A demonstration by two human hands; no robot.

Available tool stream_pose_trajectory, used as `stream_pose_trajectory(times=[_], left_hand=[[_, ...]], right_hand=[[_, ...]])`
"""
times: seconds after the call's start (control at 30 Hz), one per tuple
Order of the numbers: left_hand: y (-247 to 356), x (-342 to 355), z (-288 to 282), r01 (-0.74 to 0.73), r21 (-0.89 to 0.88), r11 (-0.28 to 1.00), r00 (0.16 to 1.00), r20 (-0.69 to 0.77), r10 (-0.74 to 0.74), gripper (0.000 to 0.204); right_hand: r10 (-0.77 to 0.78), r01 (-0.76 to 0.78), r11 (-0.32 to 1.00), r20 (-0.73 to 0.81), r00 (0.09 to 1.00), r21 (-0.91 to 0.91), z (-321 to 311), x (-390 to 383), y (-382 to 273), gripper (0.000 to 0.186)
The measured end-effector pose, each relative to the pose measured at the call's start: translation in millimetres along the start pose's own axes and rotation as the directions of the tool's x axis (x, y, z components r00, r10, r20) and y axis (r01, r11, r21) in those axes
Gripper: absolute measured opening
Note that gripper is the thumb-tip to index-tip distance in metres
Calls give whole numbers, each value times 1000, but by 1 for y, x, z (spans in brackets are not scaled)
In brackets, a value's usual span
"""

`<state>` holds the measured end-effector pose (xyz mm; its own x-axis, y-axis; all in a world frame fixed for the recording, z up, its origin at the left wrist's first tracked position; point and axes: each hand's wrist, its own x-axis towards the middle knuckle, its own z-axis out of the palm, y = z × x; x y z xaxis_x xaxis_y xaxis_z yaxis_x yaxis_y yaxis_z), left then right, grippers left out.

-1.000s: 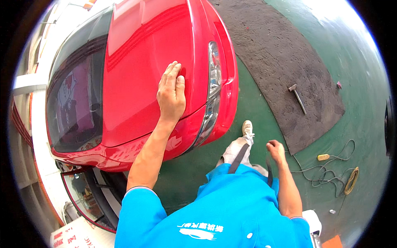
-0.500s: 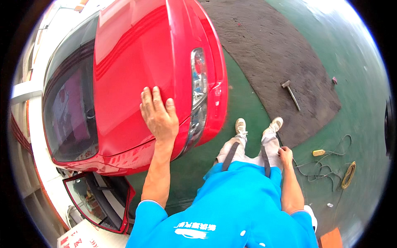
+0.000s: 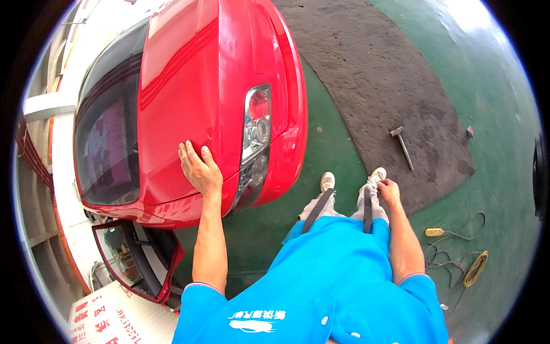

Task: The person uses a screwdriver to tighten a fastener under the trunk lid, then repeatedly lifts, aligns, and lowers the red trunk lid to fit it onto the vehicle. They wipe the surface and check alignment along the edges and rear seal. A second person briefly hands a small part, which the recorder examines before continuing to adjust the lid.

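The bonnet of a red car (image 3: 177, 103) fills much of the left side. On its surface near the headlight (image 3: 256, 123), my left hand (image 3: 200, 170) lies flat with fingers outstretched, palm down and holding nothing. My right hand (image 3: 389, 193) hangs in front of my right leg, beside the shoe in the picture. Its fingers are curled together; what they hold, if anything, is hidden. A hammer (image 3: 403, 148) with a pale handle lies on the dark mat beyond that hand.
The dark mat (image 3: 366, 74) covers part of the green floor (image 3: 338, 137). A yellow power strip (image 3: 434, 232) and a coiled cable (image 3: 475, 269) lie at the right. A removed car door (image 3: 140, 258) rests below the car, beside a white box (image 3: 117, 318) with red print.
My left hand has slid slightly left and nearer to me across the bonnet. The right hand has lifted forward from my thigh. The whole view has shifted a little.
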<state>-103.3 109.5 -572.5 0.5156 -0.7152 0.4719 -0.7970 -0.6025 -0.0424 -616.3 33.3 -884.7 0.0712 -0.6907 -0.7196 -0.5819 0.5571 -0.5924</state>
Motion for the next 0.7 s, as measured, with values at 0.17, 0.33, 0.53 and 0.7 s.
stream_pose_trajectory(times=[0.17,0.33,0.53,0.7], left_hand=[[-1,-2,0,-24,-8,1000,999,-27,24,51],[5,0,0,-51,4,999,998,-30,51,47],[4,2,7,-45,-12,999,999,-9,45,49],[2,2,7,-43,-15,999,999,-4,43,47]], right_hand=[[75,-75,997,10,997,-5,-39,19,6,33],[144,-136,980,45,989,-149,-57,33,35,31],[24,9,955,108,994,-296,-40,65,44,31],[5,67,939,208,978,-336,-26,65,-28,37]])
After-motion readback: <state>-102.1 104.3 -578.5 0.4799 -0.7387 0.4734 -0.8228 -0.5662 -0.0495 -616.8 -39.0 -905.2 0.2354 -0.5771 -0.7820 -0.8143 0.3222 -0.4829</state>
